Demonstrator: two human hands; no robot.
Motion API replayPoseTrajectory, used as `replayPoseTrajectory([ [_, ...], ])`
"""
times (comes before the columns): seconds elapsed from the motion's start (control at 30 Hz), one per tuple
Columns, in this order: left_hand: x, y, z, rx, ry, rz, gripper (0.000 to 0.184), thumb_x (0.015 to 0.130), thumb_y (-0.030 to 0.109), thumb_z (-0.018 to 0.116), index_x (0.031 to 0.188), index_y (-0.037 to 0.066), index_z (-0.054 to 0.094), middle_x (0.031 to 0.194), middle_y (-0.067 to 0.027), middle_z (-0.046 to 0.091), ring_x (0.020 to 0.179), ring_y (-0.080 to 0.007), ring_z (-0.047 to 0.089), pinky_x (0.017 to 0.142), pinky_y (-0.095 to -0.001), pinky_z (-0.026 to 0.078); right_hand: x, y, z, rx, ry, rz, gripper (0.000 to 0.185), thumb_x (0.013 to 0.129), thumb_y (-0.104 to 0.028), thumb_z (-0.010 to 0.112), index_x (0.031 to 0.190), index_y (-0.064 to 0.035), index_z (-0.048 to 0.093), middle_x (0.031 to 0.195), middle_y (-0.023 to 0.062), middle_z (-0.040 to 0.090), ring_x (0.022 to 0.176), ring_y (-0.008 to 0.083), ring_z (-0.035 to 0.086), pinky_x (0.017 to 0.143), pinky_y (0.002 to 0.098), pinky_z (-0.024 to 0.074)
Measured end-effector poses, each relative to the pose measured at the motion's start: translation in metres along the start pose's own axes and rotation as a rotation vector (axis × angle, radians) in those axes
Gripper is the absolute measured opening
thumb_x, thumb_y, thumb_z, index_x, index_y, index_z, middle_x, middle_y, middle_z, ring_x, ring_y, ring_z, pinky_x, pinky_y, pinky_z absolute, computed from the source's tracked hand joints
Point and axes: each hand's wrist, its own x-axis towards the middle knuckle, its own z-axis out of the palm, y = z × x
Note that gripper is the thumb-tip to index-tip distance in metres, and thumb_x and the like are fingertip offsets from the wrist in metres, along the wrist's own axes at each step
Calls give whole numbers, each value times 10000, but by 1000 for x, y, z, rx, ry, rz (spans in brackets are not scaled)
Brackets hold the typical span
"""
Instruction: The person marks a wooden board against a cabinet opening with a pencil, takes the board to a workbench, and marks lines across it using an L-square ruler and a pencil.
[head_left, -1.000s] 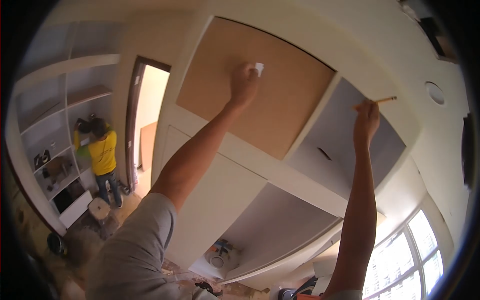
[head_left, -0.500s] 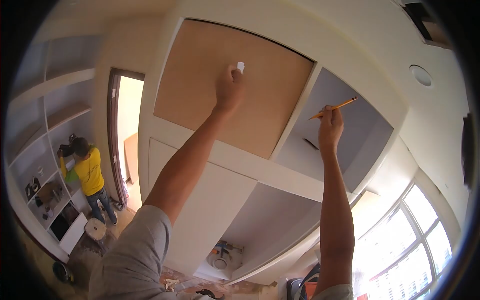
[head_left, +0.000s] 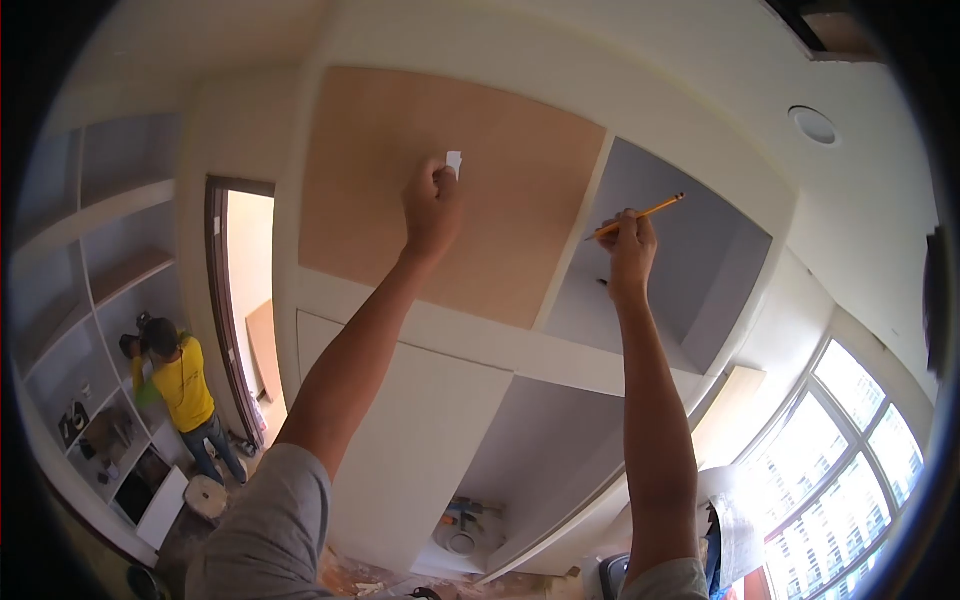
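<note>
My left hand (head_left: 434, 212) is closed on a small white strip (head_left: 454, 162), perhaps paper or tape, against the face of a brown wooden panel (head_left: 500, 200). How the strip is fixed is hidden by my fingers. The panel fills an upper cabinet opening and looks flush with the frame around it. In front of the grey open compartment (head_left: 705, 230) beside the panel, my right hand (head_left: 632, 255) grips a yellow pencil (head_left: 660, 206). The pencil slants, its point toward the panel and its other end up to the right.
Below is a white door panel (head_left: 410, 440) and an open lower compartment with tools (head_left: 470, 520) in it. At left, a person in a yellow shirt (head_left: 185, 385) stands by shelves (head_left: 130, 280), near a stool (head_left: 207, 497) and a doorway (head_left: 248, 300). Windows (head_left: 845, 450) are at right.
The dark gap along the brown panel's top edge has closed; the panel now sits flush. The view has shifted a little. Both hands keep their grips.
</note>
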Motion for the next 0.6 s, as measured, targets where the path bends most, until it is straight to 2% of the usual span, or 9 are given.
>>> replayPoseTrajectory([
  [0.07, -1, 2, 1, -53, 54, 70, 121, 971, 91, 571, 906, -10, 581, 653, -91, 564, 590, -143, 526, 556, -342, 428, -1, -3, 6, 32, 0, 34, 282, 1071, -244, 470, 949, -10, 570, 846, 73, 600, 766, 125, 591, 727, 314, 534],
  [0.33, 1, -2, -1, -77, -14, 24, 109, 972, 85, 574, 921, -10, 591, 684, -91, 588, 609, -146, 536, 573, -340, 437, 5, -6, 15, 91, -19, 40, 254, 1079, -225, 477, 971, -16, 572, 762, 33, 557, 731, 94, 553, 723, 313, 540],
  [0.4, 1, -2, 0, -74, -17, 38, 108, 970, 86, 574, 921, -9, 591, 692, -92, 589, 618, -146, 537, 580, -343, 439, 10, -3, 12, 8, -30, 12, 244, 1095, -223, 469, 1078, 2, 561, 974, 105, 652, 843, 148, 684, 801, 310, 622],
  [0.43, 2, -3, 0, -66, -9, 45, 108, 970, 85, 573, 915, -7, 588, 696, -93, 586, 622, -147, 537, 585, -346, 439, 13, -3, 12, 11, -28, 11, 244, 1095, -223, 469, 1078, 2, 561, 974, 105, 652, 843, 148, 684, 801, 310, 622],
  [0.6, 2, 2, -2, -45, -35, 23, 103, 966, 78, 570, 898, 0, 573, 690, -82, 567, 621, -146, 524, 587, -351, 439, 33, -21, 13, 496, 121, 35, 169, 1076, -158, 484, 1123, 4, 479, 1057, 154, 626, 872, 213, 691, 864, 383, 622],
])
